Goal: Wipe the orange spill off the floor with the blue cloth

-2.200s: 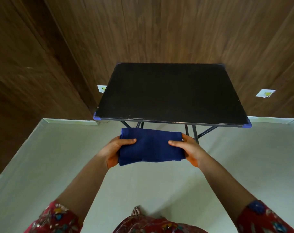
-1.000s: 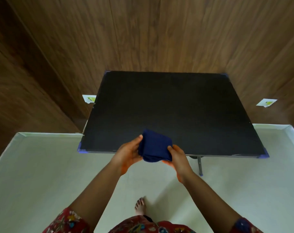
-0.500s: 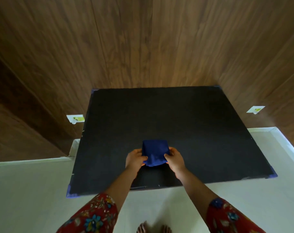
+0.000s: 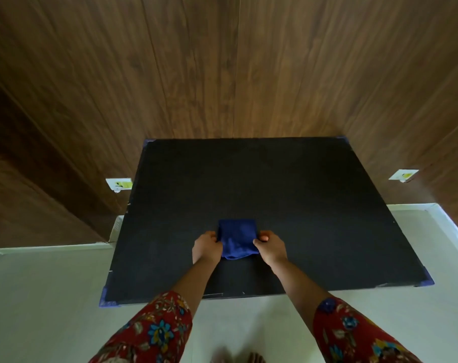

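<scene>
The blue cloth (image 4: pixel 237 238), folded into a small rectangle, lies on the black tabletop (image 4: pixel 288 192) near its front middle. My left hand (image 4: pixel 206 246) grips the cloth's left edge and my right hand (image 4: pixel 271 247) grips its right edge, fingers curled onto the fabric. No orange spill shows on the pale floor (image 4: pixel 44 297) in this view.
The black table has blue-taped corners (image 4: pixel 428 281) and stands against a wood-panelled wall (image 4: pixel 222 74). Two white wall sockets (image 4: pixel 119 184) (image 4: pixel 403 176) sit low on either side. My toes (image 4: pixel 238 358) show at the bottom edge.
I stepped up to the table. The cloth went from a wide fold held in the air to a small fold set down on the tabletop, both hands still on it.
</scene>
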A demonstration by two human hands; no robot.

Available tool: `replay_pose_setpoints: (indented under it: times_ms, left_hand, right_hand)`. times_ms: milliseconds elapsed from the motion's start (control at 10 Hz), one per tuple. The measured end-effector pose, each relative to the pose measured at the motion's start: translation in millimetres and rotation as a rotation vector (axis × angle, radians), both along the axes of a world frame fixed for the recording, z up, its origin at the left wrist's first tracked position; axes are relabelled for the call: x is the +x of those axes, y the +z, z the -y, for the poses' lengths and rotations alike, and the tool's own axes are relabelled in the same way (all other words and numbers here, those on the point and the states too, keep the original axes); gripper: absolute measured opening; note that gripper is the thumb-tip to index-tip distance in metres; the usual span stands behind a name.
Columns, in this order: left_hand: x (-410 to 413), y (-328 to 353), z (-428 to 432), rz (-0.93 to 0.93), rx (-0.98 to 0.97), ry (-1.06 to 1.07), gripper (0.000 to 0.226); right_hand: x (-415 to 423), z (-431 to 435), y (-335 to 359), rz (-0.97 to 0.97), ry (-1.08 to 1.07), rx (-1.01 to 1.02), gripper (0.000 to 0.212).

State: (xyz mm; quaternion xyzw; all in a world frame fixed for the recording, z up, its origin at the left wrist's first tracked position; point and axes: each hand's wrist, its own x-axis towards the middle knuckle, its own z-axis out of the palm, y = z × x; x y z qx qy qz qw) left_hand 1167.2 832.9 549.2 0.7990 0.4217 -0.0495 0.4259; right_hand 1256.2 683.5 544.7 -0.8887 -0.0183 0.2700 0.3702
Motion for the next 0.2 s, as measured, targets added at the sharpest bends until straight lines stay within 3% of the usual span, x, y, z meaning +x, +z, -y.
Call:
replay_pose_setpoints:
  times_ms: [200]
  left_hand:
    - [11, 46, -13, 0.154, 0.029, 0.072, 0.036]
  right_hand:
    - [26, 3, 44, 0.111, -0.075, 0.164, 0.035]
